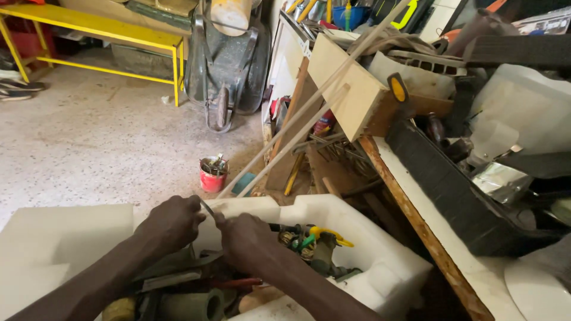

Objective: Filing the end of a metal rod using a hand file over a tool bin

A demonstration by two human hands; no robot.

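My left hand [172, 224] and my right hand [247, 241] meet over a white foam box [357, 238] full of tools. Between their fingertips they pinch a thin grey metal strip [207, 208], one hand at each side of it. Below the hands lie flat metal blades [178, 270], a red-handled tool [238, 283], a grey pipe piece [190, 306] and brass valves [291, 238] with a yellow lever [330, 235]. My forearms cover part of the box's contents.
A small red can [213, 174] of bits stands on the speckled floor. Long wooden sticks [297, 128] lean from the floor to a cluttered bench [428, 238] on the right. A wheelbarrow [226, 65] and a yellow frame [107, 30] stand behind.
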